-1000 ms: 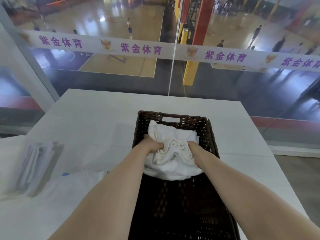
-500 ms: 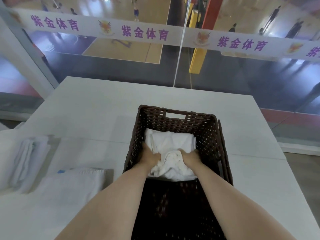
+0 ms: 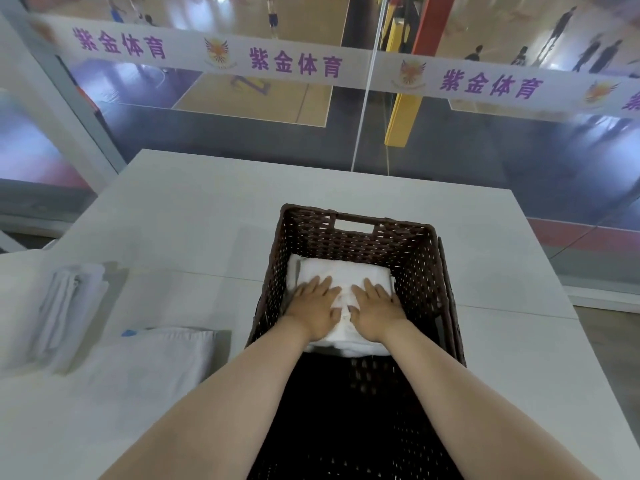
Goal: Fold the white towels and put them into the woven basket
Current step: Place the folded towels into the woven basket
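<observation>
Head view. A dark woven basket stands on a white table, its far wall bearing a handle slot. A folded white towel lies in the basket's far half, against that wall; a second layer appears to show at its left and near edges, though whether this is another towel cannot be told. The left hand and right hand rest palm-down on the towel, side by side, fingers extended and slightly spread, gripping nothing. The near half of the basket floor is bare. On the table to the left lie a loosely folded towel and a flat-spread towel, both outside the basket.

Risks, as judged: cloth bunched between the hands may spring up once pressure is lifted, loosening the fold; uneven pressure could skew the stack against the wall; a forearm brushing the near rim on the way out could shift the basket towards the table's edge.
</observation>
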Available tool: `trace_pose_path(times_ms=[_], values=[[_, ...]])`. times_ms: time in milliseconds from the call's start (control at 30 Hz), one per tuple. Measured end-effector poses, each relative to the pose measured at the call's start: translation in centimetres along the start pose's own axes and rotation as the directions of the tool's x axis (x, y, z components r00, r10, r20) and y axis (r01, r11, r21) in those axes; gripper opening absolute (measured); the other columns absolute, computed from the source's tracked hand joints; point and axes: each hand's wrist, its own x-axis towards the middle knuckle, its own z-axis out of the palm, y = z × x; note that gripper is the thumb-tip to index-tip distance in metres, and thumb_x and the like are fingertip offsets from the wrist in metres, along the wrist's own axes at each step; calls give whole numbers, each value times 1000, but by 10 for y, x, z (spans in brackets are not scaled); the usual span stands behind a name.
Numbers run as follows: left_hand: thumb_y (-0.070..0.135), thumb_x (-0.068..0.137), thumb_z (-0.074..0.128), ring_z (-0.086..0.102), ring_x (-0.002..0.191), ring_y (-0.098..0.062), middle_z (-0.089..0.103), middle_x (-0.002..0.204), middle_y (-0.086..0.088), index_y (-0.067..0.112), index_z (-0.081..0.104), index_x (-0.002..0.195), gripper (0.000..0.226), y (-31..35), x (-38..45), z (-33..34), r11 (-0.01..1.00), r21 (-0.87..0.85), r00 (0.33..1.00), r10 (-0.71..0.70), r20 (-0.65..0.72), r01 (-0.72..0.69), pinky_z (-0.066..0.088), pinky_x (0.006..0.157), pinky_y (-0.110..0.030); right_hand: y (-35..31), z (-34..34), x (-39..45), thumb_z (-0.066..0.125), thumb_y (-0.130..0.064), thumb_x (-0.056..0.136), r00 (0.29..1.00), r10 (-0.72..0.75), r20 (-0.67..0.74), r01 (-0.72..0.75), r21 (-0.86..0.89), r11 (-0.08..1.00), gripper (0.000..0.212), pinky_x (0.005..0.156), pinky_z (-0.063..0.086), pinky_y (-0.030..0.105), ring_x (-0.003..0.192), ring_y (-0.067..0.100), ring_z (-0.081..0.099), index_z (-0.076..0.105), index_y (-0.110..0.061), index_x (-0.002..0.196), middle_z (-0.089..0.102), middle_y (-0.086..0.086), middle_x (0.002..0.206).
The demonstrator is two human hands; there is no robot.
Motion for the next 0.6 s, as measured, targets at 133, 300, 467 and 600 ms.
trace_pose_path(times_ms=[133,300,467,600], values=[[57,100,26,-9,150,-22,-13,163,2,22,-6,156,74,-7,-1,-4,981,195,989,-47,143,19,0,121,-42,1,-1,-3,7,-55,101,999,29,44,-15,-285,959,64,120,-8,51,150,30,-8,-14,-27,154,-18,6,162],[61,99,17,-11,150,-26,-17,162,-1,18,-12,155,77,6,-7,-10,909,410,968,-161,190,71,-1,121,-45,0,-12,-14,10,-53,102,991,99,94,-56,-386,921,64,119,-5,55,150,36,-5,-12,-25,155,-13,13,163],[41,97,46,19,145,-33,22,158,-14,12,21,152,68,19,-20,-34,825,563,977,-157,145,49,-1,120,-51,-2,-10,-34,35,-20,96,989,123,79,-93,-308,947,71,119,-2,55,149,36,3,-3,-22,156,-1,17,162],[29,94,53,24,142,-32,37,150,-14,11,40,143,54,24,-49,-49,759,651,1000,-10,22,-7,-2,120,-51,-15,-18,-60,42,-16,90,991,65,-116,-72,-62,995,71,120,8,49,145,30,18,13,-21,154,21,12,156]])
